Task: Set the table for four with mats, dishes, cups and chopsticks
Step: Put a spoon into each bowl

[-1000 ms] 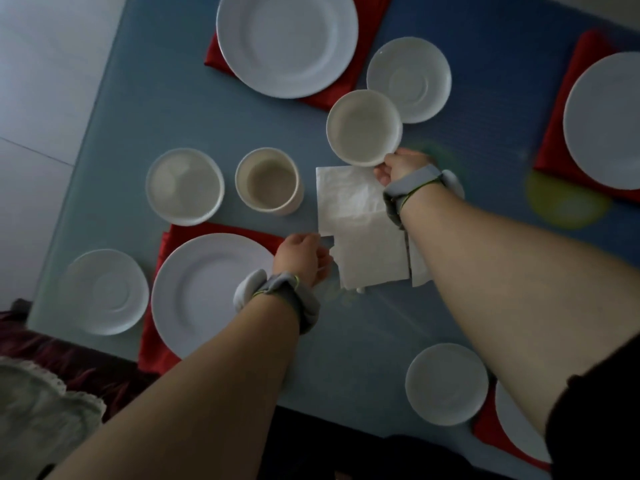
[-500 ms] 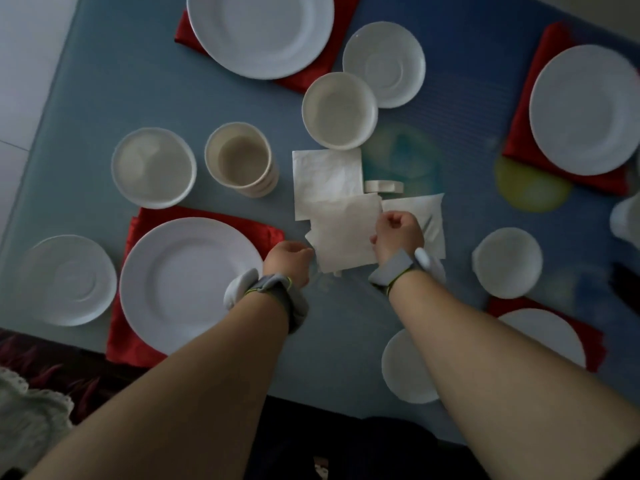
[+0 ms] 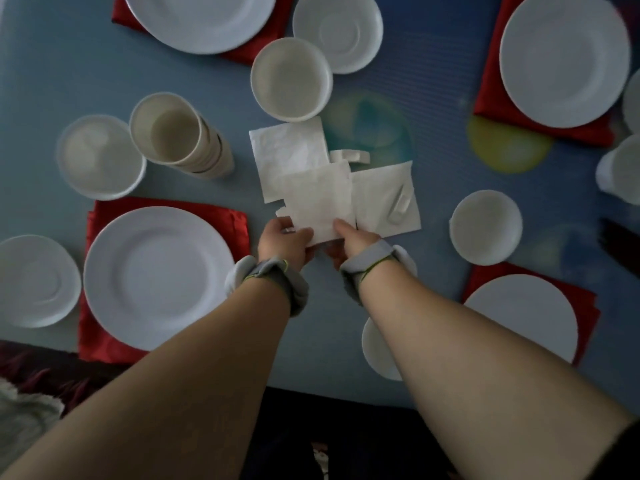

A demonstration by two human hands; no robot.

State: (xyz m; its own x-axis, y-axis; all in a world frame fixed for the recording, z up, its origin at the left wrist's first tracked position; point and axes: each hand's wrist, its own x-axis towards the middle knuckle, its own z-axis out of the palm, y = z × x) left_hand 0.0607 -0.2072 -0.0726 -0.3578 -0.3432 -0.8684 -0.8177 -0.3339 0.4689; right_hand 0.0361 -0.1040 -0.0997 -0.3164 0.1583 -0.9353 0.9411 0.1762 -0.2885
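Now the left hand and right hand have come together, both pinching the front paper napkin in the middle of the table. Napkins probably go out next.

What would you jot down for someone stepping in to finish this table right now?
Left hand and right hand both pinch the near edge of the front napkin; two more napkins lie behind and beside it.
Done: four red mats, each with a big plate, like the near-left plate; saucers and small bowls are spread around.
Left: the stack of cups sits undealt, napkins need places, and no chopsticks can be made out on the table.
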